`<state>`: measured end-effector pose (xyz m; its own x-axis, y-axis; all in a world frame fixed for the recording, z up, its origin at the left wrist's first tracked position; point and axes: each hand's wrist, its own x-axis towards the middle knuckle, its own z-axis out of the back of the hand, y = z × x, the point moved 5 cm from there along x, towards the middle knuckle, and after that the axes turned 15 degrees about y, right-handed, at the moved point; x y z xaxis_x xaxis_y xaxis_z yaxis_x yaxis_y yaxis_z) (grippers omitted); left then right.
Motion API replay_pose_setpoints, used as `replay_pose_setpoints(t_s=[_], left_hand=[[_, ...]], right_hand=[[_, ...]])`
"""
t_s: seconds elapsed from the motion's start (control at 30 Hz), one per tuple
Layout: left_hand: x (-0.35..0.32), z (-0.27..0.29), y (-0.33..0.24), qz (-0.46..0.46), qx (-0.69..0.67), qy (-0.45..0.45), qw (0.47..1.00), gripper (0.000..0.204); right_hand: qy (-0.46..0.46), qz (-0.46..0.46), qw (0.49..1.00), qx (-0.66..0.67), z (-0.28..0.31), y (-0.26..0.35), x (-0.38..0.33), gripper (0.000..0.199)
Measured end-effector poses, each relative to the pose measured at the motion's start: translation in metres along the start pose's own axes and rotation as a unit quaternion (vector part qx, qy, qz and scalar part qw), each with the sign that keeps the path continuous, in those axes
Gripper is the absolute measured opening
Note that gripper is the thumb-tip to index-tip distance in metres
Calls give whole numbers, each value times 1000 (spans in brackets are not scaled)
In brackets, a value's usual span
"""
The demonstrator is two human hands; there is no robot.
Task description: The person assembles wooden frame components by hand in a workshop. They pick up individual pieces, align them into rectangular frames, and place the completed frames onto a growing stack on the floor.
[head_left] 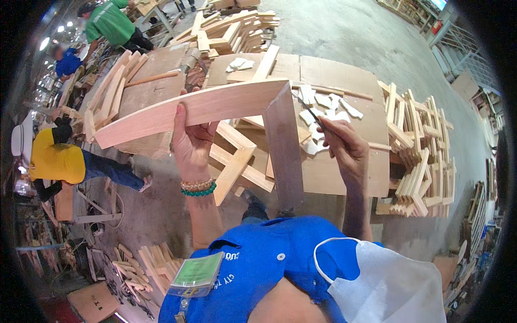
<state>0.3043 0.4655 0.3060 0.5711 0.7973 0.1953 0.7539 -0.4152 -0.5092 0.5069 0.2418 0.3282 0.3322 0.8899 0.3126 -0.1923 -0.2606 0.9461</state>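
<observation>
An L-shaped wooden frame piece (pixel 226 102), two pale boards joined at an angle, is held up in front of me. My left hand (pixel 193 141) is closed around its long arm, thumb on the near face. The other arm of the piece hangs down toward my body. To the right of the joined corner, my right hand (pixel 344 144) pinches a thin dark tool (pixel 307 107); its tip is close to the corner, and whether it touches I cannot tell. Behind the tool, white torn scraps (pixel 326 107) lie on the cardboard-covered table (pixel 350 172).
Several angled wooden pieces (pixel 237 156) lie beneath the held one. Stacks of similar pieces stand at the right (pixel 425 156) and at the far side (pixel 237 32). A person in yellow (pixel 59 161) is at the left, another in green (pixel 113 24) farther off. My white mask (pixel 388 285) hangs low right.
</observation>
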Motion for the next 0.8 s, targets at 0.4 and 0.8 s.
replay_pose_setpoints(t_s=[0.4, 0.8], left_hand=[[-6, 54, 50, 97, -5, -193, 976, 34], [-9, 57, 53, 111, -11, -204, 973, 30]], right_hand=[[-74, 9, 898, -433, -1, -33, 18, 22], [-23, -33, 892, -449, -26, -38, -8, 30]])
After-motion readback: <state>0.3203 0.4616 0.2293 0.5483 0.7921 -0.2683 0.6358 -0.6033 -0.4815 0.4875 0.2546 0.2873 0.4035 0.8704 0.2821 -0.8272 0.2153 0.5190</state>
